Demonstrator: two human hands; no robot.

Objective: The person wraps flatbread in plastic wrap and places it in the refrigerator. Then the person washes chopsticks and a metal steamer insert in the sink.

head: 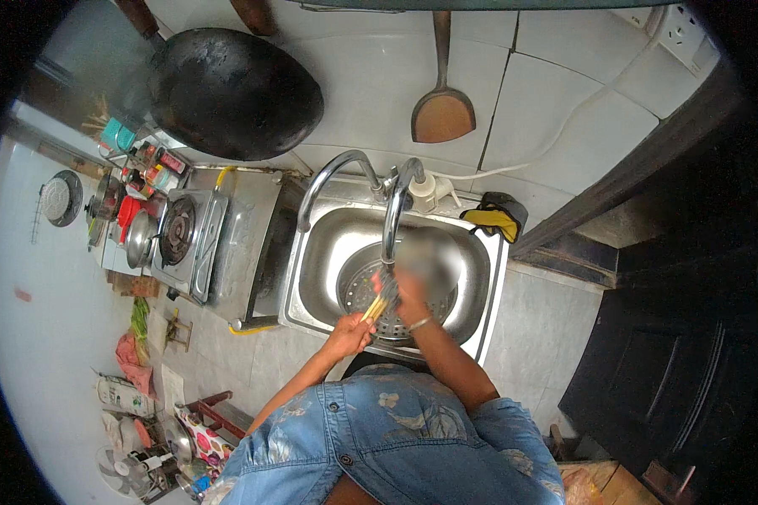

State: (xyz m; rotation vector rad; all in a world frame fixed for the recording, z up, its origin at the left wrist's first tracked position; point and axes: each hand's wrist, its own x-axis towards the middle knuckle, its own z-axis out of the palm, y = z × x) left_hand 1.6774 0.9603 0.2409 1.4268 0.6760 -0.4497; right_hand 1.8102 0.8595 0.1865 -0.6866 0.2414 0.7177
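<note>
My left hand (352, 333) grips a bundle of pale wooden chopsticks (374, 309) by the near end, over the sink. Their far end slants up beneath the curved chrome faucet (390, 221), where the stream blurs them. My right hand (412, 297), with a bracelet at the wrist, is at that far end; blur hides whether its fingers close on the sticks. Below both hands a perforated metal basket (352, 297) sits in the stainless steel sink (321, 252). A blurred grey patch covers part of the basin beside my right hand.
A second chrome spout (328, 167) arches over the sink's left side. Behind the sink stand a white pump bottle (424, 192) and a black-and-yellow cloth item (498, 216). A wok (237, 95) and a spatula (443, 117) hang on the wall. To the left is a gas stove (180, 237).
</note>
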